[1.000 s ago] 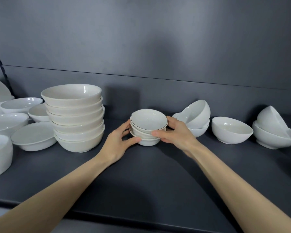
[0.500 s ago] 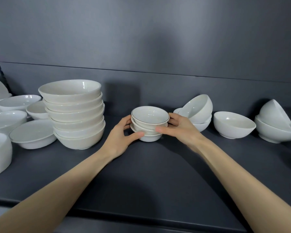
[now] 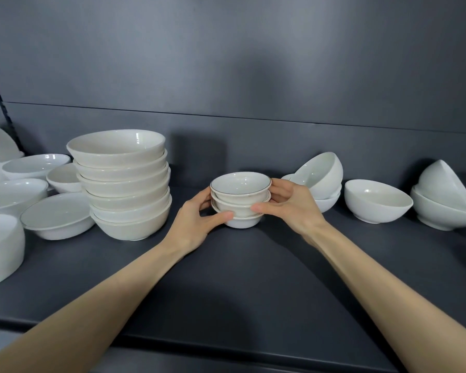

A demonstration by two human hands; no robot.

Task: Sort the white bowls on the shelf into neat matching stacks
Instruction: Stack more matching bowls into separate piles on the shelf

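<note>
We're reaching across the dark shelf (image 3: 253,278), and the biggest thing on it is the tall stack of wide bowls (image 3: 124,184) on our left, standing straight and close beside our left wrist. A careless elbow or a sideways slide of what we're holding could, we judge, knock that tower. Over on the right it's messier: a tilted bowl (image 3: 320,170) leans inside two others just behind our right hand, then a single bowl (image 3: 377,200) sits alone, and at the far right another tipped bowl (image 3: 441,187) rests in its neighbour. That leaning one near our knuckles looks ready to roll if bumped.

Now the small stack (image 3: 240,200), three little rimmed bowls sitting on the shelf at centre. Our left hand (image 3: 197,224) curls round its left side, thumb pressed on the lower bowls; our right hand (image 3: 288,205) wraps the right side, thumb on the middle bowl, fingers behind. Both hands are clamped on it, the stack caught between them. The rims aren't perfectly lined up, so squeezing unevenly could, we reckon, skew the top bowl.
</note>
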